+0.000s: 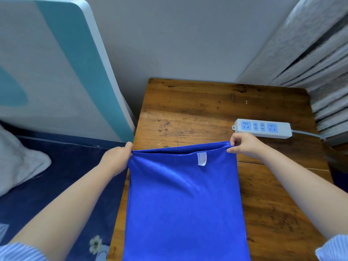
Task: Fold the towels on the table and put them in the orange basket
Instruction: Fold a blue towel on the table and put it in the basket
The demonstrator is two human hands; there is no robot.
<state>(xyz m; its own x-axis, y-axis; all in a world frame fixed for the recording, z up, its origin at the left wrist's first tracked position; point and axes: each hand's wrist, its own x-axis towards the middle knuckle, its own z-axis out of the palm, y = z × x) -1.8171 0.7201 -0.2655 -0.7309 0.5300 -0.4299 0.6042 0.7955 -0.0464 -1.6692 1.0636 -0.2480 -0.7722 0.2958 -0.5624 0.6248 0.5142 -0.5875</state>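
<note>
A bright blue towel hangs doubled over above the wooden table, stretched flat between both hands. My left hand pinches its top left corner. Its top right corner is pinched by my right hand. Two layers show along the top edge, slightly apart. A small white label is sewn near the top right. The towel's lower part runs out of the bottom of the view. No orange basket is in view.
A white power strip with blue sockets lies on the table's right side, its cable leading right. A teal and white board leans against the wall at left. A dark blue bed with a white pillow sits left of the table. Stacked grey mattresses rise at right.
</note>
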